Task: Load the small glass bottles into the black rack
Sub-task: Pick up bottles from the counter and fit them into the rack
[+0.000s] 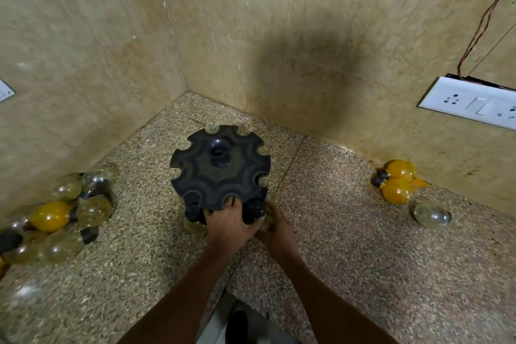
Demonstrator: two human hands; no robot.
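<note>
Both hands meet at the rack's (220, 167) near edge: left hand (227, 222) grasps its rim, right hand (275, 227) grips a bottle (258, 211), upright under a slot.

We see the round black rack (220, 169) standing upright on the speckled tabletop (321, 232), its rim cut into open notches. Black-capped bottles (257, 211) hang at its near edge. Loose bottles lie heaped left (55, 218) and right (396, 184), some yellow.
</note>
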